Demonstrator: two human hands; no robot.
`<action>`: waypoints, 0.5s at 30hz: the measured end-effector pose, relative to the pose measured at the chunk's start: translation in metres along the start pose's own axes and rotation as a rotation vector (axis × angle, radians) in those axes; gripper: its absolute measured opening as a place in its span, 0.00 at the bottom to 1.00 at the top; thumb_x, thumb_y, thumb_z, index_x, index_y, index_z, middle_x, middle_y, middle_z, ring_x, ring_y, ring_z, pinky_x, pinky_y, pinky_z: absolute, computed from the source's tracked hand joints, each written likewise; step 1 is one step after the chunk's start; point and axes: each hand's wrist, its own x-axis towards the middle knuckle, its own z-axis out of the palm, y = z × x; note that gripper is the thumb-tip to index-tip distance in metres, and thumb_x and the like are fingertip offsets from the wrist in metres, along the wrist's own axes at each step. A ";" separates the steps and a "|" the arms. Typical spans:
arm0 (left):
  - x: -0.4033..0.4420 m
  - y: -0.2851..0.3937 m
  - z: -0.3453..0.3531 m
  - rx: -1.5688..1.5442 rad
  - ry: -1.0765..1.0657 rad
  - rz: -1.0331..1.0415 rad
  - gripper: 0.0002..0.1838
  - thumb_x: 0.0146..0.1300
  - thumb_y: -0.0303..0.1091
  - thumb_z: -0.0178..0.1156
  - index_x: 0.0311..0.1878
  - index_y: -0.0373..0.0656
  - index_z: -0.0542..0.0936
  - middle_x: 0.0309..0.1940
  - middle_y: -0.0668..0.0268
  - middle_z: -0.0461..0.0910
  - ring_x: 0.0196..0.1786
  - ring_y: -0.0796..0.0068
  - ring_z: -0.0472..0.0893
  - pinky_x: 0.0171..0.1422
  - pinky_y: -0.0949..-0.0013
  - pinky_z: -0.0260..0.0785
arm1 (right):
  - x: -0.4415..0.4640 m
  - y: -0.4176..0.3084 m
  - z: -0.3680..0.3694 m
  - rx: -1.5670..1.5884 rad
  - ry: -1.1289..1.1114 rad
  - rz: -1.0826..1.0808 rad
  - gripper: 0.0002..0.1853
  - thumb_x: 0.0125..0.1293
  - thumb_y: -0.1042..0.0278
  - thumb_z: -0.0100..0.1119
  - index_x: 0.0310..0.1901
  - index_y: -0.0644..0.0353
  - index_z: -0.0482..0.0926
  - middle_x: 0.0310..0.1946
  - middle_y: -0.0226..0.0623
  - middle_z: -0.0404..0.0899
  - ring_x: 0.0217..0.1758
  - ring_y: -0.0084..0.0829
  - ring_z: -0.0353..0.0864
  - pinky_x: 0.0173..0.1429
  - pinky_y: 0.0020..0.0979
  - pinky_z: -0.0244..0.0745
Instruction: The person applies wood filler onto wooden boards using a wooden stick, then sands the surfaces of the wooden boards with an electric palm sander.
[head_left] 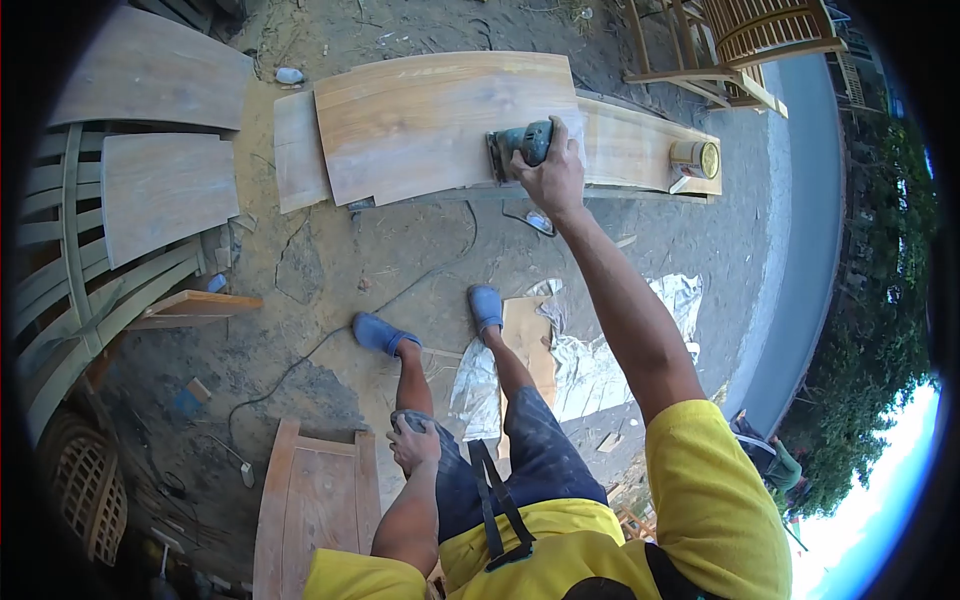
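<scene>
Far right: slatted wooden furniture (770, 30). Right: labelled can (690, 159), paved road (800, 200) beyond. Near right: crumpled white sheet (590, 380) on ground. Far left: small bottle (289, 76).

The sleeve (715, 490) is yellow, the clogs (378, 333) blue
</scene>
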 end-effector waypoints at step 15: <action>-0.002 0.005 0.000 0.037 0.006 0.010 0.38 0.68 0.56 0.61 0.77 0.49 0.71 0.64 0.41 0.74 0.63 0.38 0.82 0.64 0.42 0.80 | -0.001 -0.001 0.005 0.022 0.056 0.064 0.48 0.62 0.48 0.75 0.79 0.60 0.63 0.54 0.69 0.78 0.49 0.69 0.87 0.55 0.58 0.85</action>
